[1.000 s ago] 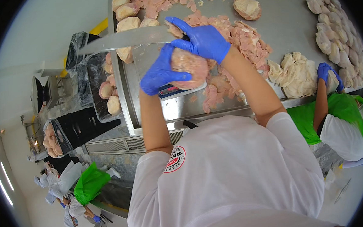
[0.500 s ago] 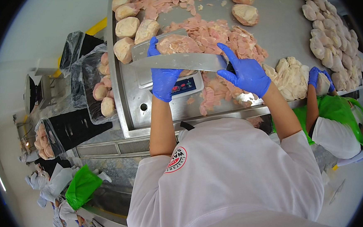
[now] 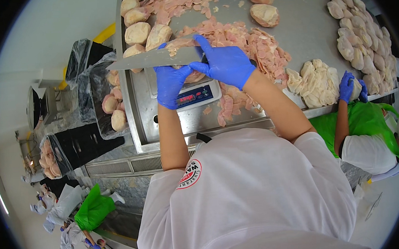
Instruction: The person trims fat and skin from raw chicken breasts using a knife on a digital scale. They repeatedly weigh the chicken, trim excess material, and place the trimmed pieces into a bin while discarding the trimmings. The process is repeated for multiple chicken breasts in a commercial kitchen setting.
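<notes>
My right hand (image 3: 227,61), in a blue glove, grips the dark handle of a long, broad knife, its thumb along the top of the blade. The blade (image 3: 145,60) points left, lying across a rounded piece of pale raw meat (image 3: 181,42). My left hand (image 3: 172,85), also blue-gloved, holds that meat from its near left side, partly hidden under the blade. Beneath it stands a scale (image 3: 200,95) with a lit display. Thin pink meat slices (image 3: 230,31) are heaped just beyond and to the right.
Whole rounded meat pieces (image 3: 137,33) line the left of the steel table (image 3: 300,24); two more (image 3: 264,14) lie farther back. A pale heap of skins (image 3: 315,83) sits at right, near a co-worker's gloved hands (image 3: 347,87). Lined black crates (image 3: 79,145) with meat stand left.
My right hand has moved left and forward with the knife, and the blade now reaches farther left over the meat. My left hand has shifted slightly left.
</notes>
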Available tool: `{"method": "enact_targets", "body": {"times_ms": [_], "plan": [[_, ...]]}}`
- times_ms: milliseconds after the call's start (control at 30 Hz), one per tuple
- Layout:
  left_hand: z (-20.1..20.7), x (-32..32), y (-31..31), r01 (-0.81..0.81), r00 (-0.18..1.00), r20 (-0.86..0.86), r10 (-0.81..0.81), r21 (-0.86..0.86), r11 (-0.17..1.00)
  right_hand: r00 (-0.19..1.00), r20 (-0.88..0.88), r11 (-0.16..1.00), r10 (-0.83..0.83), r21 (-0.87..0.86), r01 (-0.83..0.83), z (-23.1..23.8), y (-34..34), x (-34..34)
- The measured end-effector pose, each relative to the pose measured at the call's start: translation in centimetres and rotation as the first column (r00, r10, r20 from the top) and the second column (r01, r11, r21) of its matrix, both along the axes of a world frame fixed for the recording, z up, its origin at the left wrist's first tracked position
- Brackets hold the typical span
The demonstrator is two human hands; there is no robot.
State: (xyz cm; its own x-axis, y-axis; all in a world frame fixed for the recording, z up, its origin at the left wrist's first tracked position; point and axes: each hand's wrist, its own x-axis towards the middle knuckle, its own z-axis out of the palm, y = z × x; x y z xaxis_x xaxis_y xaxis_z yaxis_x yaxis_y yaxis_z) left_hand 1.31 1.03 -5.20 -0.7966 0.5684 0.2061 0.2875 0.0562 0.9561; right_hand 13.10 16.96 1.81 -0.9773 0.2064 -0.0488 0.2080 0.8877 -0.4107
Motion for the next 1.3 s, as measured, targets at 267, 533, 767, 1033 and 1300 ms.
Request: {"method": "enact_targets", "body": {"times_ms": [267,533,767,1033,1300], "plan": [[3.4,-1.3,-0.9,0.217,0.971,-0.078,-0.227,-0.118,0.969,0.993,-0.017,0.992,0.118,0.044,-0.117,-1.4,4.4,2.1],[4.0,-1.2,-1.3,0.332,0.934,0.143,-0.327,-0.012,0.943,0.963,-0.009,0.962,0.270,-0.052,-0.270,0.5,3.1,-1.6],[4.0,-2.5,-2.7,0.331,0.920,0.225,-0.320,-0.014,0.943,0.949,-0.038,0.948,0.313,0.070,-0.310,1.0,1.9,-3.5],[4.2,-3.6,-2.9,0.464,0.884,0.067,-0.463,-0.012,0.886,0.910,0.097,0.915,0.403,-0.009,-0.404,1.0,3.9,-4.3],[2.3,-1.8,-2.1,0.265,0.961,0.079,-0.264,0.001,0.964,0.843,-0.526,0.922,0.112,-0.261,-0.285,-5.4,2.9,-8.2]]}}
